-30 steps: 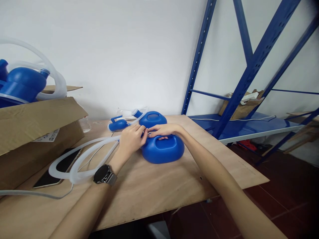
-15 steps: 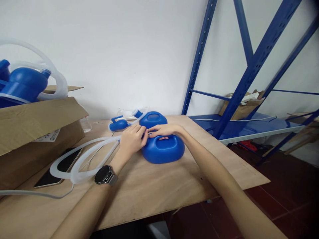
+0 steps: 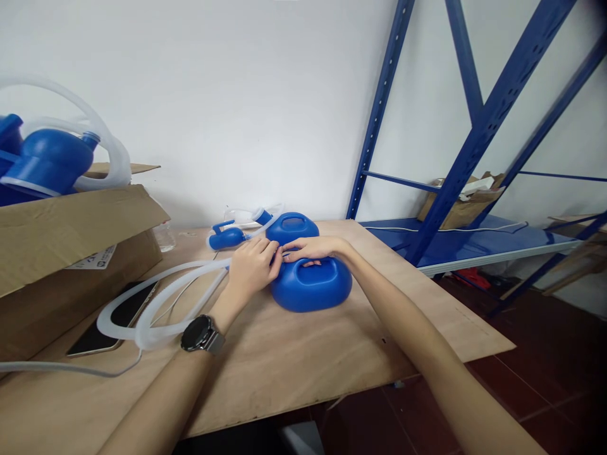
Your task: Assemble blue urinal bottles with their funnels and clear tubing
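Note:
A blue plastic urinal bottle (image 3: 310,292) with a moulded handle lies on the wooden table in front of me. My right hand (image 3: 310,249) grips it from above, the fingers curling through the handle opening. At the bottle's left end my left hand (image 3: 255,262) is closed around its neck, with a blue edge showing between thumb and fingers; the joint itself is hidden. A looped translucent hose (image 3: 152,328) runs along the table to a blue end beside my left hand. Fingertips of both hands nearly meet.
Behind are a second blue bottle (image 3: 293,229) and a small blue handled piece (image 3: 227,237). An open cardboard box (image 3: 80,243) holding more blue bottles (image 3: 57,158) stands left. A dark tablet (image 3: 107,325) lies under the hose. Blue metal shelving (image 3: 467,148) rises at right.
Almost nothing differs. Both hands keep their places on the bottle; the whole view has shifted very slightly.

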`<state>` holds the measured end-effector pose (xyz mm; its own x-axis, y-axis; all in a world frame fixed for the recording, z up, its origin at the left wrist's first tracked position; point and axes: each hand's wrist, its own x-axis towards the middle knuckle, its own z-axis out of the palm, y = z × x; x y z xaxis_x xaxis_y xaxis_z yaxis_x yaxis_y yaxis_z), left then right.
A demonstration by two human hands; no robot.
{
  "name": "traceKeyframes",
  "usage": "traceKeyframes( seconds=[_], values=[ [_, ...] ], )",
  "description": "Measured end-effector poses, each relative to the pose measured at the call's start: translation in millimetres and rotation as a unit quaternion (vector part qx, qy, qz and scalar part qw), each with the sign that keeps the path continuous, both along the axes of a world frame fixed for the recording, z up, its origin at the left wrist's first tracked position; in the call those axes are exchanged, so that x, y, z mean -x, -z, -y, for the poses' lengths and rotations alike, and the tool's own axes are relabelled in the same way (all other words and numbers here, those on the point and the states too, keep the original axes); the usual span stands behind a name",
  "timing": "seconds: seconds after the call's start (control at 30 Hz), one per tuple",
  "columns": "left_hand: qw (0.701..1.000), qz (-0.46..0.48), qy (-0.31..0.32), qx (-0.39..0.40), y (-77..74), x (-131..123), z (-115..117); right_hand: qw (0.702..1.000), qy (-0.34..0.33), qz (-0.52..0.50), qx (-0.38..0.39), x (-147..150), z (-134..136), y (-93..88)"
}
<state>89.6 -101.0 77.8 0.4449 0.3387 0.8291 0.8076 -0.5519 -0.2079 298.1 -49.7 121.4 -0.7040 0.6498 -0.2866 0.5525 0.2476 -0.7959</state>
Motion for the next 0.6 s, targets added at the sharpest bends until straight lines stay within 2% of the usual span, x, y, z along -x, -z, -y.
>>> traceKeyframes(
  seconds=[0.3, 0.4, 0.5, 0.6],
  values=[
    [1.0, 0.012, 0.006, -0.003, 3.4, 1, -2, 1.0, 0.004, 0.004, 0.0, 0, 0, -1.2],
    [0.998, 0.012, 0.018, -0.055, 10.3, 2, 2, 1.0, 0.007, -0.003, 0.001, 1, 1, -0.7],
    [0.991, -0.046, 0.037, -0.117, 16.1, 2, 12, 1.0, 0.017, 0.003, -0.011, -1, 1, -1.0],
    [0.982, -0.092, 0.083, -0.142, 20.5, -3, 24, 0.998, 0.06, 0.016, -0.014, -9, -2, -2.3]
  ],
)
